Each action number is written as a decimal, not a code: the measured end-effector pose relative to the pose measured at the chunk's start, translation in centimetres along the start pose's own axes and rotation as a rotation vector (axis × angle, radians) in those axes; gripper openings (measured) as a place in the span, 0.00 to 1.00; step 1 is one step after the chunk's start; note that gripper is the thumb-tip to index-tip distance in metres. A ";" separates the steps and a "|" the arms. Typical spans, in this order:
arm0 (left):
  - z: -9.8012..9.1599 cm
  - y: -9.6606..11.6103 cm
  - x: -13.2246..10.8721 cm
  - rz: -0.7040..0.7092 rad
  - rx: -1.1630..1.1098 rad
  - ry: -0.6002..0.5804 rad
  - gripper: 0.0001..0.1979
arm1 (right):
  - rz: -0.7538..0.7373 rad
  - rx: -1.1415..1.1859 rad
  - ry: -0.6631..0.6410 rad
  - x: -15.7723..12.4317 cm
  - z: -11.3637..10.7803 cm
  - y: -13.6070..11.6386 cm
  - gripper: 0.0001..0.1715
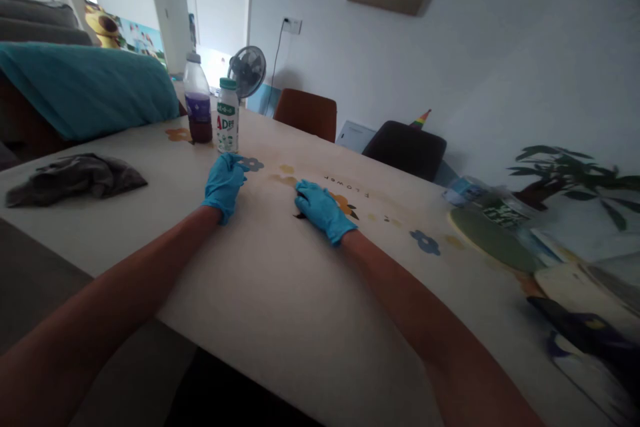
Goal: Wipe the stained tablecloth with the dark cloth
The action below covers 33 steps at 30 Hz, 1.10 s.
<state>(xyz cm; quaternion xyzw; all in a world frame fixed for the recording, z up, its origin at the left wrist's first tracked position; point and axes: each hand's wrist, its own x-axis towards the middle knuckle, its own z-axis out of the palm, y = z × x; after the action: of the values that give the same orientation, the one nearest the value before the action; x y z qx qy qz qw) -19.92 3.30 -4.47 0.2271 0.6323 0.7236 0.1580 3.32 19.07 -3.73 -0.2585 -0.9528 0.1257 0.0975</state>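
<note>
My left hand (225, 185), in a blue glove, is just in front of the white bottle with a green cap (228, 121). Its fingers are loosely bent and a little apart, with nothing visible in them; whether it touches the bottle I cannot tell. Beside that bottle stands a clear bottle of dark purple drink (198, 103) with a grey cap. My right hand (323, 209), gloved the same way, rests palm down on the white table (280, 293) with its fingers curled. Something dark shows at the fingertips and under the hand, too hidden to name.
A crumpled grey cloth (80, 179) lies at the table's left. Along the right are a green round mat (493, 240), containers, a dark item (575, 323) and a potted plant (545, 173). Chairs (306, 113) and a fan (247, 72) stand beyond the far edge.
</note>
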 end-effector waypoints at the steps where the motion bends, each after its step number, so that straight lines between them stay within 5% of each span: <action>1: 0.1 0.0 0.0 -0.009 0.003 -0.001 0.14 | 0.009 -0.006 0.005 -1.5 -0.4 1.3 0.23; 9: 0.2 0.4 -0.4 0.001 -0.038 0.001 0.13 | 0.228 0.008 0.157 -16.5 -2.4 13.2 0.38; 14: 0.3 0.3 -0.4 0.015 -0.040 0.003 0.13 | 0.337 -0.036 0.211 -20.9 -4.2 15.5 0.30; 18: 0.7 0.2 -0.6 0.023 -0.053 0.018 0.13 | 0.357 -0.085 0.195 -18.0 -4.4 13.8 0.16; 23: 0.5 0.0 -0.5 0.051 -0.036 -0.015 0.12 | 0.316 -0.076 0.181 -9.7 -2.4 10.4 0.12; 29: -0.3 -0.5 0.0 0.052 0.010 -0.051 0.14 | 0.219 -0.018 0.109 0.7 0.4 2.9 0.16; 33: -0.4 -0.6 0.1 0.086 0.024 -0.044 0.16 | 0.109 0.060 0.074 3.0 1.6 -1.7 0.13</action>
<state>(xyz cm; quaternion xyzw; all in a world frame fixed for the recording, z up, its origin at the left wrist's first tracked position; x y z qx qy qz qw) -20.26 3.09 -5.13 0.2721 0.6271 0.7168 0.1378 -0.40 18.90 -4.39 -0.3114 -0.9289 0.1494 0.1334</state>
